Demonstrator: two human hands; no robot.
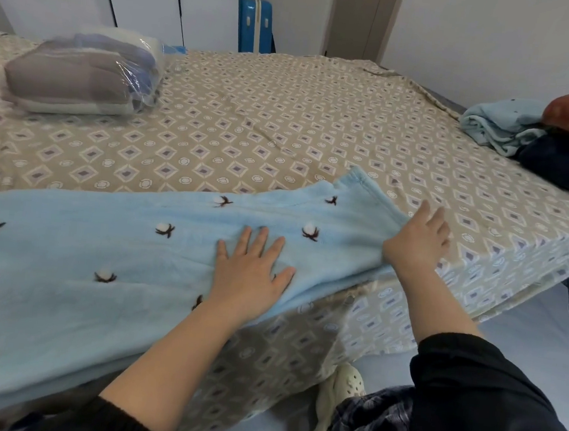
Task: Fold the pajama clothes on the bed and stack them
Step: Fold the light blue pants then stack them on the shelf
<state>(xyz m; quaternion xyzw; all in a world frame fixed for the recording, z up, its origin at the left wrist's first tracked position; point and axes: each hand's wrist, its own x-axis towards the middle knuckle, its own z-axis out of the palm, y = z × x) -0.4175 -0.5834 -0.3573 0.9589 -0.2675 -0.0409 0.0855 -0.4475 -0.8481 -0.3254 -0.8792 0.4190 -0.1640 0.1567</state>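
Head view — left hand flat on blue pajama, right hand straight-fingered, touching its edge.

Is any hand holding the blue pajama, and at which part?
The left hand only presses flat on the pajama. The right hand is at the leg's side edge near the hem; a grip there cannot be told.
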